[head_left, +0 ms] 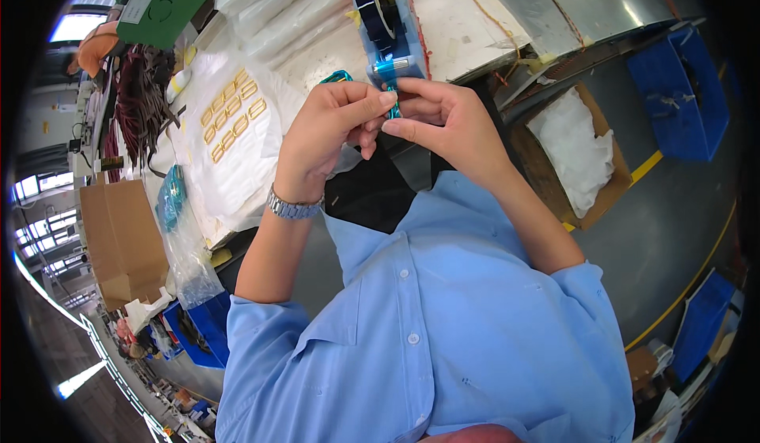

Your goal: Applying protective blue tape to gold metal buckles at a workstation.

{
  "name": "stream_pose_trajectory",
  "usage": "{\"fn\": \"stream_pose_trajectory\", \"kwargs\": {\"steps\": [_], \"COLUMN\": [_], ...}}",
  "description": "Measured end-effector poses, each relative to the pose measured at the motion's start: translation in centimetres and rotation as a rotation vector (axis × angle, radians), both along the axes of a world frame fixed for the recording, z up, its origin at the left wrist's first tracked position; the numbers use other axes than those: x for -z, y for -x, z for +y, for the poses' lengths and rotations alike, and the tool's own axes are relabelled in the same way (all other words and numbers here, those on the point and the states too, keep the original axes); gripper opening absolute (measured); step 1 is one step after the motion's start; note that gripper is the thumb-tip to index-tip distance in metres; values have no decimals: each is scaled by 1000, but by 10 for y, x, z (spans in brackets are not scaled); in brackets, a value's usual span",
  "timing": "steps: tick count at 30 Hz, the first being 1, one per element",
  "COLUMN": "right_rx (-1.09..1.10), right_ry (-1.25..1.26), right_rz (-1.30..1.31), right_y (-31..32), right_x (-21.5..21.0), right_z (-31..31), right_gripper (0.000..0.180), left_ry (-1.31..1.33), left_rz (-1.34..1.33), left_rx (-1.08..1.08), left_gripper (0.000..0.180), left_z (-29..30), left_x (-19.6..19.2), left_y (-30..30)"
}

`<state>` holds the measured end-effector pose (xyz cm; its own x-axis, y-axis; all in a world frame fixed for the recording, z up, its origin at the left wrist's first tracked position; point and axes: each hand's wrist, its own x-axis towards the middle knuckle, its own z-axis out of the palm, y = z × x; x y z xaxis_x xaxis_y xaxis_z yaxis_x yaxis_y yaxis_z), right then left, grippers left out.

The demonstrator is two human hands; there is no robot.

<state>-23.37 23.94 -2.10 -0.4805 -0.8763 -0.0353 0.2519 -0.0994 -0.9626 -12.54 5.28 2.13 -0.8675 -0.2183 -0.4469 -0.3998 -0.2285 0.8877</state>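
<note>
My left hand (332, 122), with a metal watch on its wrist, and my right hand (455, 122) meet just in front of a blue tape dispenser (412, 35). Pinched between the fingertips of both is a small piece in shiny blue-green film (394, 109); fingers cover most of it. Dark blue tape (372, 7) sits on the dispenser's roll, and a strip of it lies over the front end, close to my fingers. Behind my left hand, a blue-green wrapped loop (336, 76) shows in part on the table.
Several gold rectangular buckles (229, 114) lie in rows on white sheeting at the left. A bag with blue-green pieces (171, 197) hangs by the table edge, near a cardboard box (123, 241). Rightward stand an open carton with white plastic (578, 150) and a blue bin (681, 95).
</note>
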Motion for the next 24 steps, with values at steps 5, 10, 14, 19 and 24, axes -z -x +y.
{"fn": "stream_pose_trajectory", "kwargs": {"steps": [5,10,14,19,24], "right_rx": [160,163,268,307,248], "right_ry": [98,4,31,73,105], "right_rz": [138,228,244,129,13], "right_y": [-4,-3,-9,-11,-9], "right_x": [7,-2,2,9,6], "right_z": [-8,-11,-15,-17,-16], "right_gripper": [37,34,28,29,31], "left_ry": [-184,-393,-347,-39,994], "left_rz": [-32,-110,-209,-136,391], "left_rx": [-27,-45,-111,-186,-167], "left_gripper": [31,25,24,23,16], "left_z": [-5,-16,-9,2,40], "left_x": [-1,-4,-14,-13,-5], "left_y": [6,9,12,-4,-26]}}
